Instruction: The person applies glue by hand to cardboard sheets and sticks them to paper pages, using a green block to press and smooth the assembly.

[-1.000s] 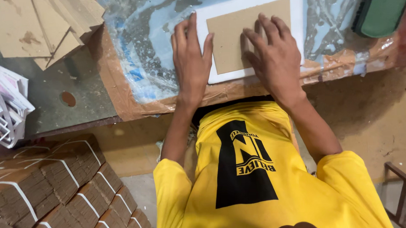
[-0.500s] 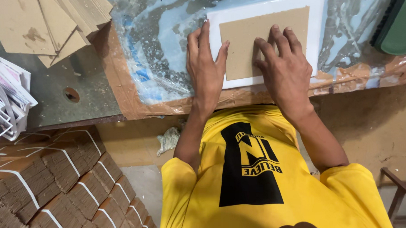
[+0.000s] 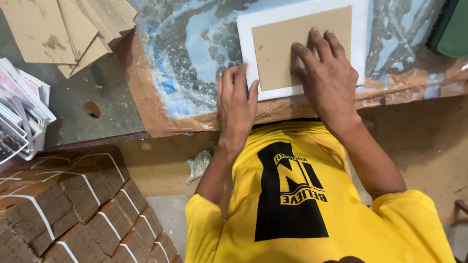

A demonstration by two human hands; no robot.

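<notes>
A white sheet (image 3: 363,49) lies on the glue-smeared blue plastic work surface (image 3: 189,50), with a brown cardboard rectangle (image 3: 277,47) centred on it. My right hand (image 3: 325,79) lies flat on the cardboard's near right part, fingers spread. The fingertips of my left hand (image 3: 236,108) rest on the sheet's near left edge and corner, beside the cardboard. Neither hand grips anything.
A loose pile of cardboard pieces (image 3: 69,28) lies at the far left. Printed paper sheets (image 3: 10,108) are stacked at the left edge. Strapped bundles of cardboard (image 3: 66,215) stand below the bench on the left. A dark green object (image 3: 456,25) sits at the far right.
My left hand has drawn back from alongside the sheet to its near left corner. My right hand stays flat on the cardboard. The view has shifted slightly.
</notes>
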